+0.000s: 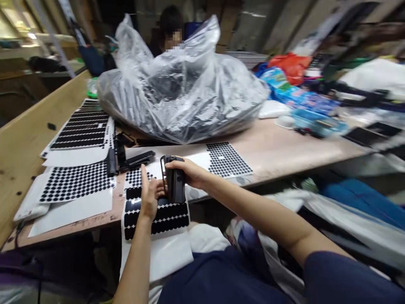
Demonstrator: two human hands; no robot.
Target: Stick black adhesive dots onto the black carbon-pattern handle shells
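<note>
My right hand point(190, 169) is closed round the top of a black plastic case point(177, 183). A thin frame-like part stands out on the case's left side. My left hand point(150, 194) is just left of the case, thumb up and fingers stretched towards it. Whether its fingertips touch the case I cannot tell. Below both hands, a sheet of black round stickers point(171, 219) hangs over the table edge towards my lap. More black plastic parts point(139, 159) lie on the table behind my left hand.
A large clear plastic bag point(190, 101) of dark items fills the table's back, with a person behind it. Sticker sheets point(79, 181) lie at the left by a wooden side board point(38, 109). Another dotted sheet point(229, 159) lies right. Coloured bags point(287, 76) and a blue tray point(318, 122) stand far right.
</note>
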